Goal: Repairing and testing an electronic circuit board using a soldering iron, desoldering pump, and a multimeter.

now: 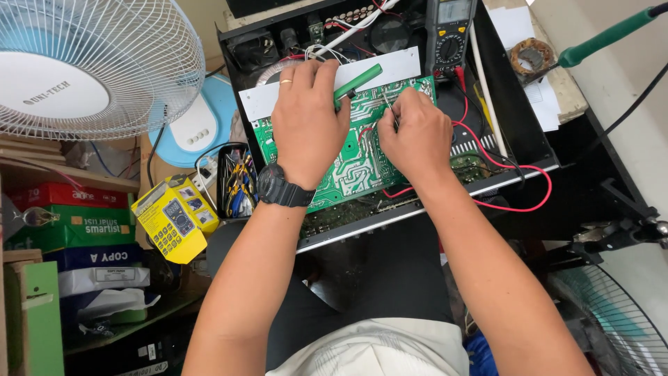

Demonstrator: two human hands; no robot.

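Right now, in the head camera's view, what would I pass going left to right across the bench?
White fan → yellow carton → left hand holding a green-handled tool → right hand on the green circuit board → multimeter → solder coil → green soldering iron handle.

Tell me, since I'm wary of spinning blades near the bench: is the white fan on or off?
Off, it seems. The white fan's blades show sharp and distinct behind the grille, with no motion blur. A single frame cannot fully confirm it.

Both hands (362, 125) on green circuit board (348, 163)
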